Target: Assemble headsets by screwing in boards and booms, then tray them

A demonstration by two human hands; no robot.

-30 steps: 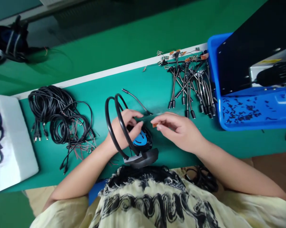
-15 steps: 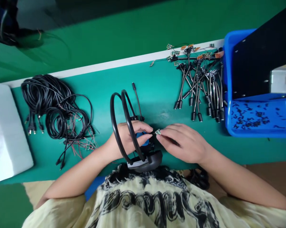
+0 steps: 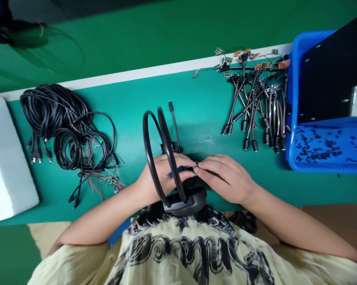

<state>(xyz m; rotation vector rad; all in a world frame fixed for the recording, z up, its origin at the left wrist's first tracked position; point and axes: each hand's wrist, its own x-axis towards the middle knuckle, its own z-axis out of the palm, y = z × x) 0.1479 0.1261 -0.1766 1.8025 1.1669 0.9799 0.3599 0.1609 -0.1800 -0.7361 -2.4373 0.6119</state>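
Note:
A black headset with a double headband (image 3: 163,150) stands on the green table near my body, its ear cup (image 3: 187,200) at the bottom and a thin microphone boom (image 3: 174,124) sticking up behind. My left hand (image 3: 163,174) reaches through the headband and grips the headset's blue inner part. My right hand (image 3: 225,178) is closed in a pinch on a tiny circuit board (image 3: 196,164), held right against the fingertips of the left hand over the ear cup.
A tangle of black cables (image 3: 68,126) lies at the left, beside a white foam block (image 3: 6,158). Several microphone booms with small boards (image 3: 255,99) lie at the back right, next to a blue bin (image 3: 323,150) holding a black machine (image 3: 332,71).
My right hand has brought the small board leftward and down to the left fingertips over the ear cup. The microphone boom has swung upright. The view has shifted slightly.

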